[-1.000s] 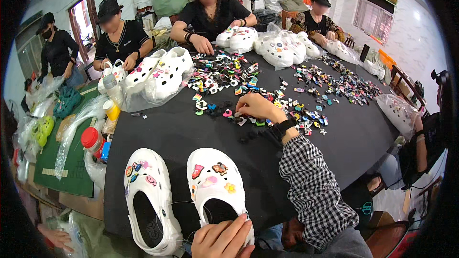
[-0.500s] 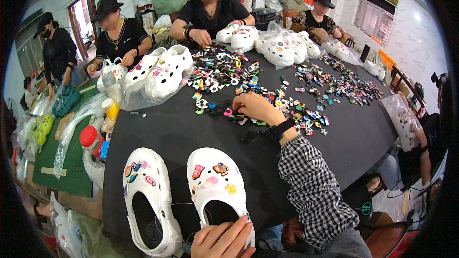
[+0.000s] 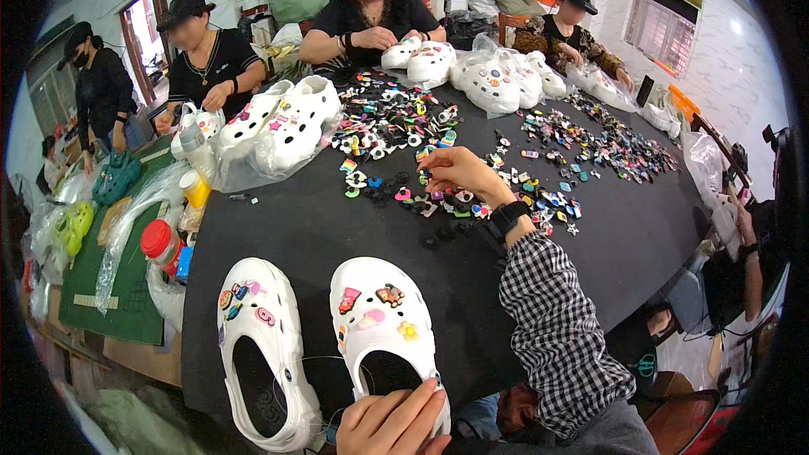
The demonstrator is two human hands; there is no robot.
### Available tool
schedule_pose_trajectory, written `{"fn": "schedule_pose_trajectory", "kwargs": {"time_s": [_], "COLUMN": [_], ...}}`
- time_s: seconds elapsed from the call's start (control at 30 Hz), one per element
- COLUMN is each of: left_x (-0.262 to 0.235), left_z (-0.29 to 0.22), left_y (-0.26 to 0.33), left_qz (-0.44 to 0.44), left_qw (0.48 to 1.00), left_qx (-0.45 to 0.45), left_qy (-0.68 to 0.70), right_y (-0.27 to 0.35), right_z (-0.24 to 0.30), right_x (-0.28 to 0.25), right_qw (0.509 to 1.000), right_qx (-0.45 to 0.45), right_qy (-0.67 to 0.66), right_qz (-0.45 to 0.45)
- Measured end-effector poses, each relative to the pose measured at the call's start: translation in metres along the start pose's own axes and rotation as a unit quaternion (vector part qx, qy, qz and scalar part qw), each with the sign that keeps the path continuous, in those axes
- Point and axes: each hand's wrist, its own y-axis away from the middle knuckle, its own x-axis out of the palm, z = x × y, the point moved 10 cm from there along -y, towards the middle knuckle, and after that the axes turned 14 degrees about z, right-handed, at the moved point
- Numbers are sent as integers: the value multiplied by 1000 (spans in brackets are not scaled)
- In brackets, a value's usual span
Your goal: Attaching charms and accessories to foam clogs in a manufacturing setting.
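Two white clogs stand side by side on the black table before me. The left clog [image 3: 291, 371] and the right clog [image 3: 344, 354] both carry small colourful charms on their uppers, and a thin clear string runs between them. My left hand [image 3: 392, 421] grips the right clog by its side near the heel, fingers over the rim. Farther off, my right hand [image 3: 463, 173] is over the near edge of a heap of shoe charms [image 3: 396, 122], thumb and fingertips pinched together. Whatever sits between those fingertips is too small to tell from the charms behind.
Bagged white clogs [image 3: 286, 131] stand at the far left of the table [image 3: 253, 227], more bagged pairs [image 3: 497, 84] at the back. More charms [image 3: 590, 139] spread to the right. A red-lidded jar [image 3: 160, 240] stands left. Several people work around the table.
My right hand has lifted slightly and drawn a little to the right, its fingertips now visible. My left hand and the clogs stay put. The person opposite has brought a hand up to a clog.
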Motion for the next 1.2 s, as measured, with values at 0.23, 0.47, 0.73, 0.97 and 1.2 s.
{"fn": "schedule_pose_trajectory", "kwargs": {"time_s": [0.23, 0.47, 0.73, 0.97, 1.2], "left_x": [-4, -34, -47, -40, 11], "left_z": [-1, 23, 18, 22, 45], "left_y": [7, 22, 14, 21, 26], "left_qz": [-40, -27, 31, -43, -59], "left_qw": [998, 990, 994, 903, 619], "left_qx": [-4, -37, -80, -91, -231], "left_qy": [-49, -135, -60, 418, 749], "right_y": [10, 18, 24, 30, 26], "right_z": [-14, 11, 80, 105, 99], "right_x": [-8, 14, 51, 121, 148], "right_qw": [997, 995, 983, 943, 939], "right_qx": [78, 82, -35, -72, -80], "right_qy": [6, 8, 85, 143, 81], "right_qz": [12, 59, 161, 291, 324]}}
